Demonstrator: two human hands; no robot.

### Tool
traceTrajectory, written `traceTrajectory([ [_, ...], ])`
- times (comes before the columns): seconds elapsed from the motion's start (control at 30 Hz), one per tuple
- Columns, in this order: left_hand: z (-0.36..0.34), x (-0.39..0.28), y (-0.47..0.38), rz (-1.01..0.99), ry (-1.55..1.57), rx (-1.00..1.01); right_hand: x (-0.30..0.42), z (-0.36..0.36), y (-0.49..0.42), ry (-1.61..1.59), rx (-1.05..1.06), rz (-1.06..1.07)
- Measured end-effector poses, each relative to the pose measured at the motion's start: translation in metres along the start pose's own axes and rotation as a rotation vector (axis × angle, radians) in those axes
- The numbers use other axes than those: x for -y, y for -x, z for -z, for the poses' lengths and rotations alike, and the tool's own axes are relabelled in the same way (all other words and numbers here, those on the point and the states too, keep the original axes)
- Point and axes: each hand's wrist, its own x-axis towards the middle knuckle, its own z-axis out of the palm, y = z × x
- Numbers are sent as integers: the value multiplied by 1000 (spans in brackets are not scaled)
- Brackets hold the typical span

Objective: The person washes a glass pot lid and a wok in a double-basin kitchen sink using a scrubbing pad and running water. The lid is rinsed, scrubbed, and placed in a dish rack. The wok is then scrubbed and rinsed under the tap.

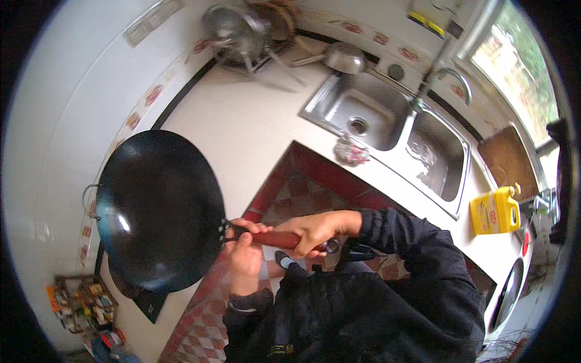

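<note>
A large dark wok with a bare, shiny inner surface is held up over the left counter, tilted so that its inside faces me. My left hand grips the root of its red-brown handle, close to the riveted bracket. Farther along the same handle, my right hand is closed around the grip near its end, where a metal ring cap shows. A thin wire loop stands out on the wok's far side. Part of a flat black cooktop shows beneath the wok.
A double steel sink lies ahead right, with a crumpled cloth at its front edge. A saucepan and blurred metal cookware stand behind. A yellow jug is at right, a condiment rack at lower left.
</note>
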Motion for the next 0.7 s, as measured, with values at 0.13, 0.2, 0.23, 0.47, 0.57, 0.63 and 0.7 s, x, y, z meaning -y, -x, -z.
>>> traceTrajectory([
  [0.13, -67, 96, -27, 159, 24, 98, -31, 18, 118, 118, -297, -172],
  [0.2, -96, 141, -40, 202, 54, 128, -49, 15, 164, 598, -630, -190],
  [0.23, -109, 162, -45, 228, 84, 142, -59, 12, 184, 843, -801, -249],
  [0.47, -183, 272, -72, 438, 65, 206, -112, 22, 300, 708, -1075, -252],
  [0.57, -199, 304, -84, 549, 58, 252, -131, 28, 335, 646, -1164, -147],
  [0.63, -207, 324, -93, 581, 64, 272, -139, 34, 347, 709, -1232, -141],
  [0.7, -212, 339, -103, 613, 73, 302, -145, 39, 357, 663, -1268, -176],
])
